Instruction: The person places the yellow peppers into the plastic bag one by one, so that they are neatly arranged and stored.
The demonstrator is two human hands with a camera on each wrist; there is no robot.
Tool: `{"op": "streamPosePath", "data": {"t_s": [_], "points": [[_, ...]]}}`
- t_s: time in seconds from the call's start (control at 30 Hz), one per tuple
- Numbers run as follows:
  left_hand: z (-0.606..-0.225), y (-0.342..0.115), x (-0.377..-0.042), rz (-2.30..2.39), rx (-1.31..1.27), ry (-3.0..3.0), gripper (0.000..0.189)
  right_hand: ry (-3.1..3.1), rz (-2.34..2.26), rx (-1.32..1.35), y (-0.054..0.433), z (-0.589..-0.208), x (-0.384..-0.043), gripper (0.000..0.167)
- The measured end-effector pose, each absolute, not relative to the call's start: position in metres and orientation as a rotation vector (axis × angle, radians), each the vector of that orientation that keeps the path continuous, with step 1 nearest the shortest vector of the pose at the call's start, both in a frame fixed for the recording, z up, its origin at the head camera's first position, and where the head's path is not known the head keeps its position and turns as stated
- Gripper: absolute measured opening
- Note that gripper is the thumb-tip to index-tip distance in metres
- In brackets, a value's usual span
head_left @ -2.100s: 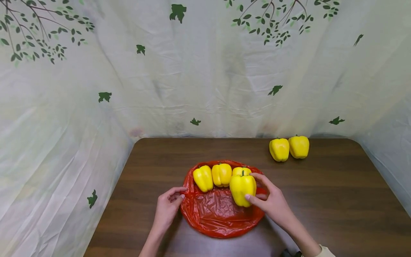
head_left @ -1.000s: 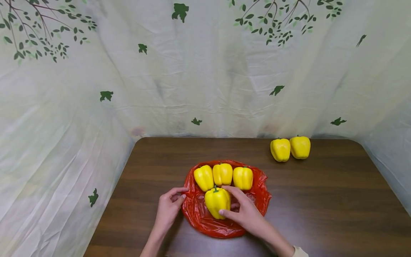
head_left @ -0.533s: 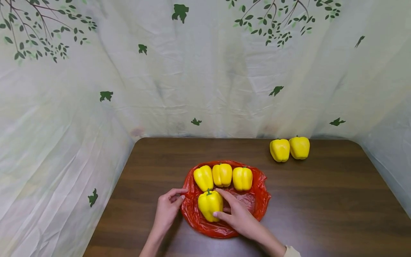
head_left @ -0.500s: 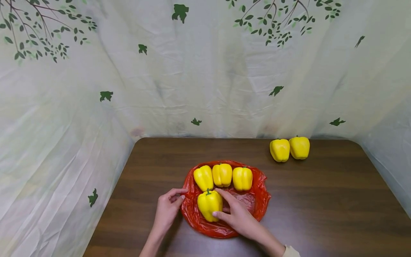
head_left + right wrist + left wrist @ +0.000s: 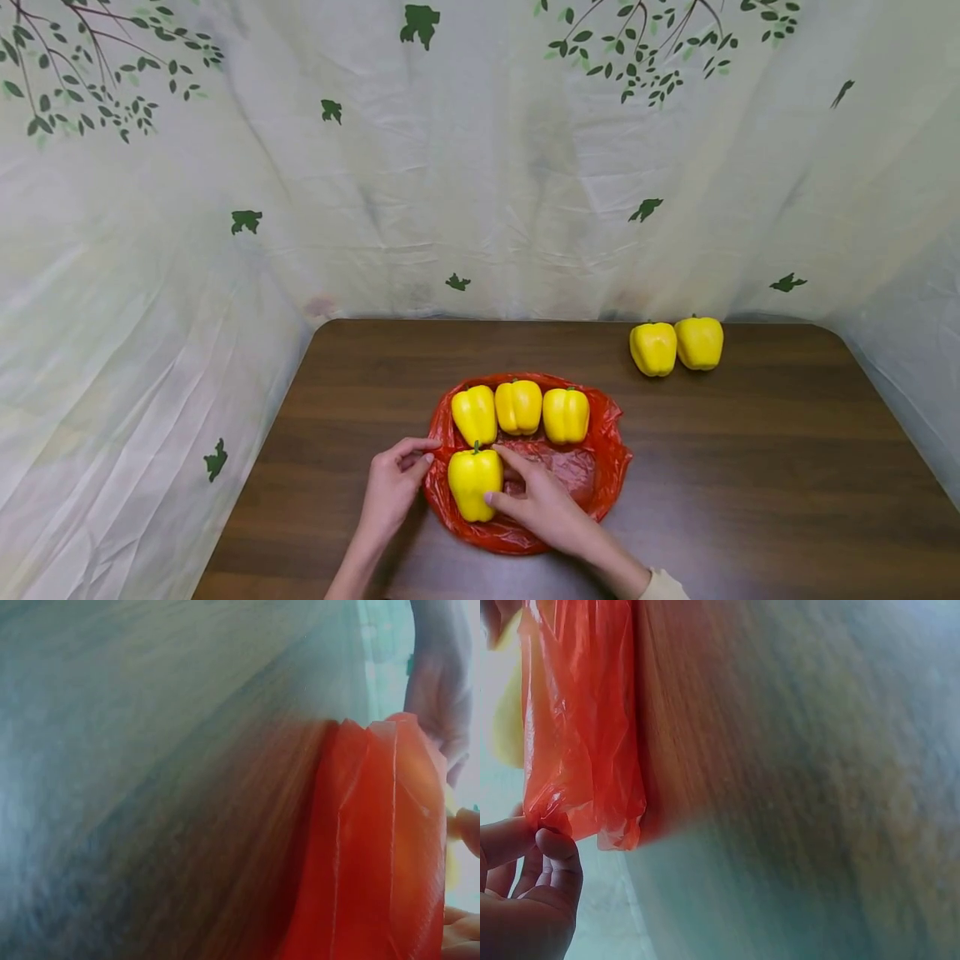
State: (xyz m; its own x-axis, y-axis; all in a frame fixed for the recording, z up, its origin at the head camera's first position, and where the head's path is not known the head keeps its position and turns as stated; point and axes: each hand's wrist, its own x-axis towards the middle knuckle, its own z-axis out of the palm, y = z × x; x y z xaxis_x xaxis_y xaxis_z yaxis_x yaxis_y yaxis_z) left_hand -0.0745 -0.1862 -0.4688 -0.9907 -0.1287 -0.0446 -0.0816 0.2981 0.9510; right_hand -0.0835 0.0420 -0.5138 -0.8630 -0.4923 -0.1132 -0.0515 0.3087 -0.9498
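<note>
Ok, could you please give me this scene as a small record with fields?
Left hand: pinches the left edge of the red plastic bag
Right hand: holds a yellow pepper, stem up, at the bag's near left
Inside bag, far side: three yellow peppers in a row
Outside bag: two yellow peppers side by side, far right on the brown table
Not clear: whether the held pepper touches the bag's bottom

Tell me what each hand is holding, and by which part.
The left hand pinches the red bag by its left rim; the right hand holds the nearest yellow pepper by its right side.
</note>
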Motion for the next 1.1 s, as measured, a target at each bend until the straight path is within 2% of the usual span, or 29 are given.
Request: {"op": "streamPosePath", "data": {"t_s": [0.4, 1.1], "points": [[-0.4699, -0.1868, -0.0738, -1.843, 0.209, -2.499, 0.018, 2.282, -1.517, -0.398, 0.0355, -0.5165, -0.0835, 0.072], [-0.4694, -0.1868, -0.0749, -1.834, 0.209, -2.504, 0.017, 2.251, -1.617, -0.340, 0.0329, -0.5204, -0.0841, 0.065]]}}
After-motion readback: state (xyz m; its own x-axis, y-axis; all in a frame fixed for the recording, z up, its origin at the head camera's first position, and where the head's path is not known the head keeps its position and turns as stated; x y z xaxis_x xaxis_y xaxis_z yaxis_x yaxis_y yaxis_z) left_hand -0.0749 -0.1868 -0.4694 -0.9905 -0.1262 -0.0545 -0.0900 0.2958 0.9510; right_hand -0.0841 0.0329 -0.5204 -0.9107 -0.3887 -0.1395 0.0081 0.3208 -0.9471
